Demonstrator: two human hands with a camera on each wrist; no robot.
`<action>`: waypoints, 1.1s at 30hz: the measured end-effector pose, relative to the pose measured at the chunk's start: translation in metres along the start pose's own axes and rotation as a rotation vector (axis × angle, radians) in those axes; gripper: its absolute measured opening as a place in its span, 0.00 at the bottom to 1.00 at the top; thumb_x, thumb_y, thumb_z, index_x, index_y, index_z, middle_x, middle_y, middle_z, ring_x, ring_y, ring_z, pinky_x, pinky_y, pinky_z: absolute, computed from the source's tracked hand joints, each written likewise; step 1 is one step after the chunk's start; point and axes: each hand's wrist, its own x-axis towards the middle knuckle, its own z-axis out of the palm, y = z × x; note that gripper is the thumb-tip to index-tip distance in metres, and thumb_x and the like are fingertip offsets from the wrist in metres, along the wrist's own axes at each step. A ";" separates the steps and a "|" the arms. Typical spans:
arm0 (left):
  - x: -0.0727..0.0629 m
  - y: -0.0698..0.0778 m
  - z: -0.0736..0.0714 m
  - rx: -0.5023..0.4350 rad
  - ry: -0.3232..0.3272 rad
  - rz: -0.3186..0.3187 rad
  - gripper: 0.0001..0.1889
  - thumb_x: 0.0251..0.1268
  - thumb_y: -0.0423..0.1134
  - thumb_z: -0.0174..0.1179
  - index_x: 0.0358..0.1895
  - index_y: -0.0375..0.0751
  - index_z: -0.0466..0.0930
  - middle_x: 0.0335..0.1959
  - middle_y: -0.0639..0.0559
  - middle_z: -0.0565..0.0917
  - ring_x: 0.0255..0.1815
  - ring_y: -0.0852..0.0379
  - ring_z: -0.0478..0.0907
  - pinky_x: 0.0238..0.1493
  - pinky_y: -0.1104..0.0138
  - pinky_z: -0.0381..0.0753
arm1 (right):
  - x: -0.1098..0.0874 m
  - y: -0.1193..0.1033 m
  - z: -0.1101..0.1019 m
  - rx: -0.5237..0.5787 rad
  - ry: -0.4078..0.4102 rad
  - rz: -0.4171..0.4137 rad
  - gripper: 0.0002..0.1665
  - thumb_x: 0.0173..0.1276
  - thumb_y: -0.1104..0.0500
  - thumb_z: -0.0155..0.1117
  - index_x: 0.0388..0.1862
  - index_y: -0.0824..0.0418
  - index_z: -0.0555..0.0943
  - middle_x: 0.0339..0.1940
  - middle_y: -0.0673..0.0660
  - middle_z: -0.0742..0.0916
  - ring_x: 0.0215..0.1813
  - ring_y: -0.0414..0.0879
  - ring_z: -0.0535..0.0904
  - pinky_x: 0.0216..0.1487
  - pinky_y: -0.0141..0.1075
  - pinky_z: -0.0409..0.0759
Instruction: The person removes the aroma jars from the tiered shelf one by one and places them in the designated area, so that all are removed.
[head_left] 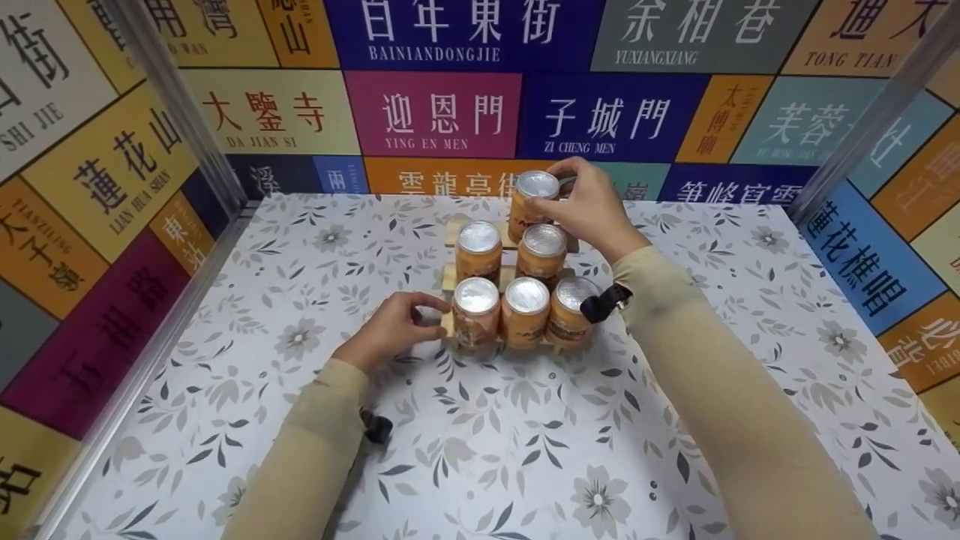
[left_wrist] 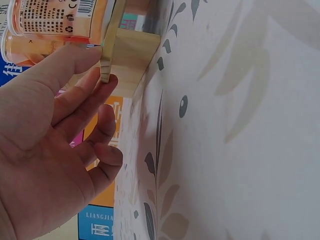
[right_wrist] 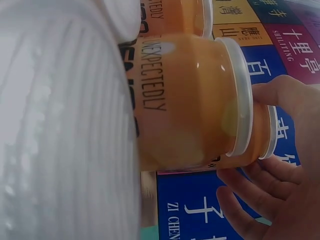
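A stepped wooden rack (head_left: 449,277) bears jars of orange contents with silver lids: three in front, two in the middle, one at the back. My right hand (head_left: 592,206) grips the back jar (head_left: 538,184) near its top, thumb on the near side and fingers behind. In the right wrist view that jar's lid (right_wrist: 271,132) lies between thumb and fingers, partly hidden by a nearer jar (right_wrist: 190,100). My left hand (head_left: 394,330) pinches the rack's front left edge; in the left wrist view its thumb and fingertips meet the step board (left_wrist: 106,67), the other fingers curled loosely.
White floral cloth (head_left: 300,450) covers the table around the rack. Panels with printed street names (head_left: 435,112) stand upright behind the table and along both sides, with the back panel close behind the rack. A front right jar (head_left: 576,300) is close to my right wrist's black strap (head_left: 606,302).
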 end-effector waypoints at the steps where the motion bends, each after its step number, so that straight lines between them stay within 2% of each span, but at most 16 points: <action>1: 0.000 0.000 0.000 -0.004 0.002 0.000 0.18 0.61 0.38 0.73 0.56 0.50 0.87 0.48 0.47 0.86 0.37 0.55 0.74 0.37 0.64 0.73 | 0.000 0.000 0.000 0.007 -0.001 0.000 0.33 0.63 0.49 0.77 0.62 0.59 0.75 0.59 0.57 0.82 0.58 0.50 0.81 0.57 0.41 0.81; 8: -0.001 0.002 0.002 -0.016 -0.001 0.041 0.18 0.62 0.35 0.71 0.56 0.45 0.87 0.51 0.46 0.88 0.37 0.56 0.77 0.39 0.66 0.76 | -0.001 -0.001 -0.003 0.022 -0.003 0.003 0.34 0.63 0.50 0.77 0.63 0.60 0.75 0.61 0.57 0.82 0.57 0.48 0.82 0.58 0.39 0.81; 19: 0.002 0.002 0.003 0.006 -0.011 0.029 0.18 0.61 0.37 0.73 0.55 0.49 0.87 0.53 0.52 0.87 0.40 0.54 0.78 0.41 0.64 0.77 | -0.006 0.018 -0.014 0.062 0.069 -0.010 0.33 0.62 0.50 0.79 0.61 0.60 0.76 0.58 0.57 0.83 0.56 0.47 0.83 0.54 0.38 0.83; 27: 0.000 0.001 0.000 0.014 -0.003 -0.001 0.18 0.60 0.38 0.73 0.55 0.50 0.87 0.51 0.50 0.87 0.41 0.53 0.76 0.41 0.63 0.75 | -0.010 0.030 -0.027 0.045 0.112 0.015 0.35 0.60 0.45 0.79 0.60 0.59 0.77 0.58 0.56 0.83 0.54 0.47 0.81 0.54 0.37 0.80; 33: 0.001 0.000 0.001 0.012 -0.007 0.016 0.19 0.61 0.37 0.72 0.56 0.49 0.87 0.50 0.47 0.87 0.38 0.54 0.75 0.38 0.65 0.74 | -0.017 0.039 -0.039 0.035 0.143 0.015 0.34 0.61 0.46 0.78 0.60 0.60 0.78 0.57 0.57 0.84 0.55 0.47 0.82 0.53 0.37 0.80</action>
